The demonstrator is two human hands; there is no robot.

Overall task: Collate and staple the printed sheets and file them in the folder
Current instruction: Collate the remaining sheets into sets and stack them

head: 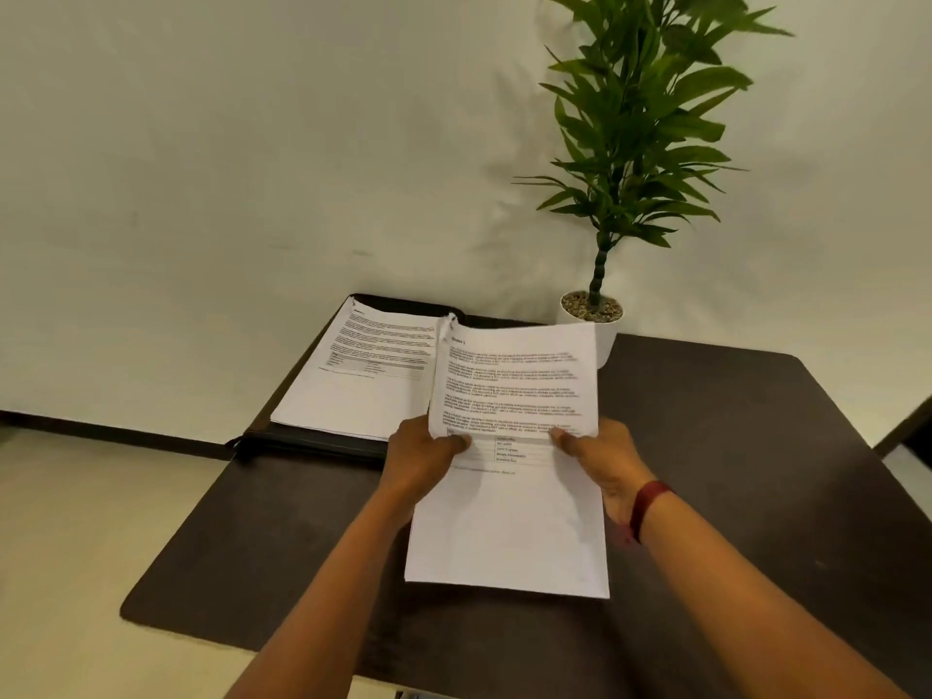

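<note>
1. Floor (75, 522): pale, seen past the table's left edge; a light wall (227, 169) is seen behind the far edge.

2. Table (756, 471): dark brown top with rounded corners.

3. Folder (307, 438): black, laid open at the far left corner of the table, its near edge overhanging the left edge slightly.

4. Filed sheets (363, 391): a white printed stack laid flat on the folder, with text and a small table on the top page.

5. Left hand (421, 454): clamped on the left edge of the held sheets, thumb pressed on the top page, fingers hidden beneath.

6. Held sheets (509, 522): 1 white printed set at the middle of the table, just right of the folder, overlapping the filed sheets at its far left side. It is gripped by 2 hands at mid-height. The far left corner is curled up; whether a staple is there cannot be told. Whether the near edge touches the table cannot be told.

7. Right hand (600, 456): clamped on the right edge of the same set, thumb on top. A red wristband (648, 504) is worn on this wrist.

8. Plant (635, 118): tall, green-leaved, set in a white pot (605, 335) at the far edge of the table, partly hidden behind the held sheets.
</note>
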